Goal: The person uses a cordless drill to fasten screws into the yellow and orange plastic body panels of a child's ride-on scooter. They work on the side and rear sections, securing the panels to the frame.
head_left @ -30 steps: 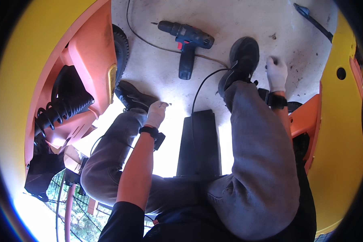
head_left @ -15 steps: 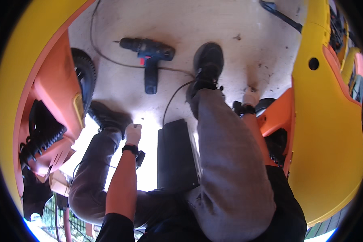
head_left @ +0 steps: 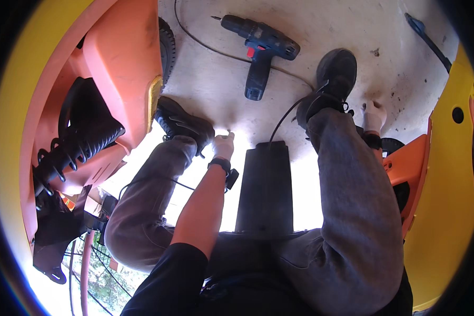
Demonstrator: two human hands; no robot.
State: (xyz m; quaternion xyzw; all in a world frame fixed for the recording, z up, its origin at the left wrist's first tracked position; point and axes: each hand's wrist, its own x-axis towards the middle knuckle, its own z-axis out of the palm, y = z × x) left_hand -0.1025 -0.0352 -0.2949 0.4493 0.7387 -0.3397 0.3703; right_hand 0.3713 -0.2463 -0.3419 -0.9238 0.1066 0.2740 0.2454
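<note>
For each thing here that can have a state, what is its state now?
White-gloved left hand: fingers curled; whether it holds anything, unclear.
White-gloved right hand: fingers curled; whether it holds anything, unclear.
Red-triggered dark cordless drill: lying on its side, bit fitted.
Thin dark cable: loosely curved on the pale floor, passing under the drill.
Long black bar: lying on the floor.
Black shoes: both worn.

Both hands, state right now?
Left hand: curled; can't tell whether it's fully closed or holding anything.
Right hand: also curled; can't tell whether it's fully closed or holding anything.
</note>
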